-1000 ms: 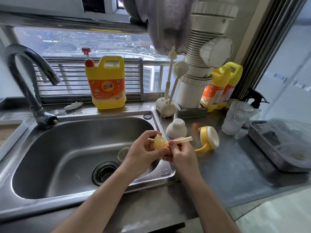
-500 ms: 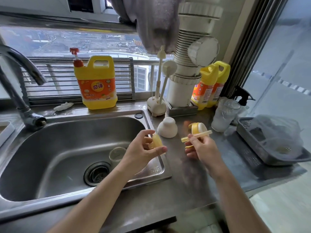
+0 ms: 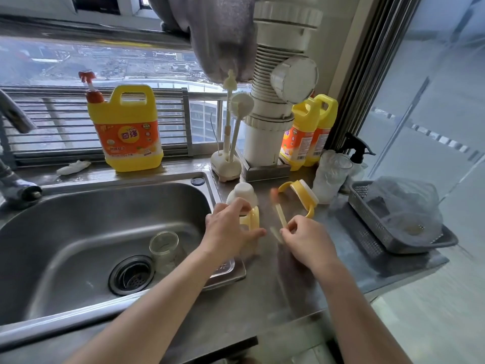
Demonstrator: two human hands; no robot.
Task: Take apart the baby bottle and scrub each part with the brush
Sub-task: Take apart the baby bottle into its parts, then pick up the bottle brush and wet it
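My left hand (image 3: 231,229) holds a pale yellow silicone bottle part (image 3: 250,219) over the counter beside the sink. My right hand (image 3: 305,239) pinches a thin cream straw (image 3: 280,219) that points up and away. The clear bottle body (image 3: 164,245) stands in the sink (image 3: 78,232) near the drain. A white cap (image 3: 242,194) sits on the counter behind my left hand. The yellow handled collar (image 3: 301,195) lies on its side to the right. Two white brushes (image 3: 237,119) stand in a holder (image 3: 225,166) behind the sink.
A yellow detergent jug (image 3: 128,127) stands on the sill, two smaller yellow bottles (image 3: 307,132) by a white pipe (image 3: 273,106). A clear cup (image 3: 332,174), a black spray bottle (image 3: 355,151) and a grey basket (image 3: 393,224) holding a plastic bag sit at the right. The tap (image 3: 15,158) is far left.
My hands have parted: the straw came out of the yellow part, and my right hand carried it to the right. My left hand moved with the yellow part from over the sink to the counter.
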